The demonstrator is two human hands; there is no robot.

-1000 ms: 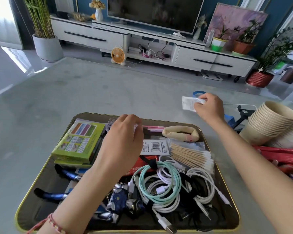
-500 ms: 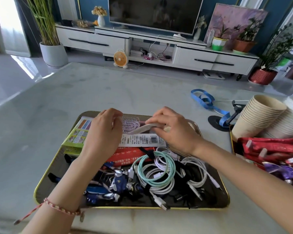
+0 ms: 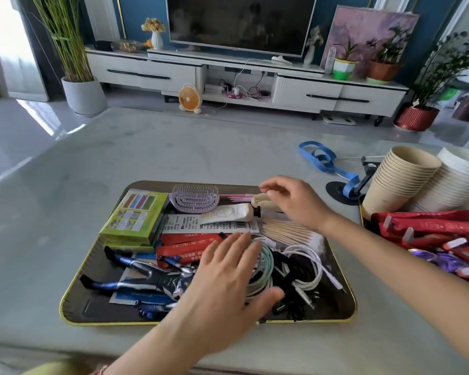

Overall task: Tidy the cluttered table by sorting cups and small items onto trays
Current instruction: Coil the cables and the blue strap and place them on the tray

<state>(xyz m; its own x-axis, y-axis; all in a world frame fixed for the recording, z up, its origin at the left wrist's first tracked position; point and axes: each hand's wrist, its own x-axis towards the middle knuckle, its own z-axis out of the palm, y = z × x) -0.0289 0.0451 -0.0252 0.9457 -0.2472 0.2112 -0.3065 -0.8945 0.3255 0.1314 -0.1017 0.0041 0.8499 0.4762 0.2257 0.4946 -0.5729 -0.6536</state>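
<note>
Head-camera view looking down at a pale grey surface (image 3: pixel 173 147) in a living room. A dark, gold-rimmed tray (image 3: pixel 98 307) sits in the centre, crowded with small items. Along its far side lie a green box (image 3: pixel 136 215), a lilac hairbrush (image 3: pixel 195 198) with bristles up, and a white tube (image 3: pixel 228 213) lying flat just in front of the brush, its black cap pointing right. A bundle of cotton swabs (image 3: pixel 290 231) lies to the right, red sachets (image 3: pixel 184 247) in the middle, a blue toy figure (image 3: pixel 146 277) at the near left, and coiled white charging cables (image 3: pixel 303 269) at the near right.

The left hand (image 3: pixel 228 280) lies over the coiled cables with fingers straight and spread, its grip released. The right hand (image 3: pixel 295 204) hovers at the tray's far right corner, just beyond the tube's cap, fingers loosely bent, its grip also released and holding nothing.

On the right of the surface, a stack of beige paper cups (image 3: pixel 401 177) lies tilted beside a stack of white cups (image 3: pixel 455 182), next to red packets (image 3: pixel 431 228). A blue strap (image 3: pixel 325 161) lies behind them
</note>
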